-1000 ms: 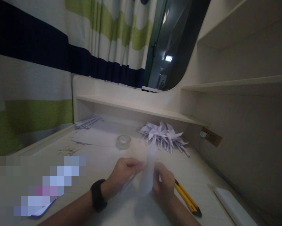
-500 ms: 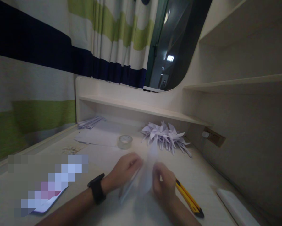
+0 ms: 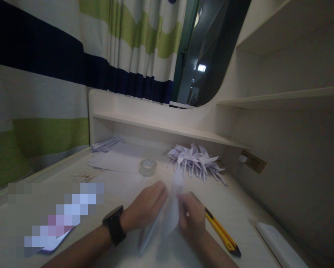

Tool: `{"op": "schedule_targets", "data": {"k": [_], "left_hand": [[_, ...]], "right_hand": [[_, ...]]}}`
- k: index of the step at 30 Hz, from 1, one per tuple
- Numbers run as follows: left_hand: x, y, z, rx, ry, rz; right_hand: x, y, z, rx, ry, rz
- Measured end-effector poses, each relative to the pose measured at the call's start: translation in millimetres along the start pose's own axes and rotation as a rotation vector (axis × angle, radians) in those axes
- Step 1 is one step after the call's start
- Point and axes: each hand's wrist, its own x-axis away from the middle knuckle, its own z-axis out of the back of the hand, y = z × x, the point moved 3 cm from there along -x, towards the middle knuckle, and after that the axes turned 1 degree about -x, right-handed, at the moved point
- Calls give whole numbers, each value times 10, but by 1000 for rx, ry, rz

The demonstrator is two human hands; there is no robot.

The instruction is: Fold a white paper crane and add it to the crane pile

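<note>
Over the middle of the pale worktop (image 3: 239,210), well forward of its back edge, the right hand (image 3: 193,219) pinches a tall, blurred piece of white paper (image 3: 171,216) between closed fingertips. The left hand (image 3: 146,206) curls its fingers beside it; a slim whitish strip (image 3: 146,237) slants below, its grip unclear. White folded-paper pinwheels (image 3: 193,160) lie near the back edge.

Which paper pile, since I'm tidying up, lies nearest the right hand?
The spiky white pinwheels, back right, beyond the right hand; the flat sheets and narrow paper strips lie farther off, at back left.
</note>
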Motion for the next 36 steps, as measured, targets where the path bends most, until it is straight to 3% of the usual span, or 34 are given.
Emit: {"op": "schedule_targets", "data": {"k": [5,15,20,29,36], "left_hand": [[4,18,18,8,-4,-14],[7,-8,11,100,16,82],[-3,-84,-44,190,-63,82],[38,-144,-180,437,-154,238],[15,-203,-161,408,-63,228]], "right_hand": [[-21,-21,10,0,-4,-1],[63,56,-30,8,43,-6],[19,35,-18,-17,10,-67],[12,12,-49,62,-24,-97],[3,47,-56,175,-72,-51]]}}
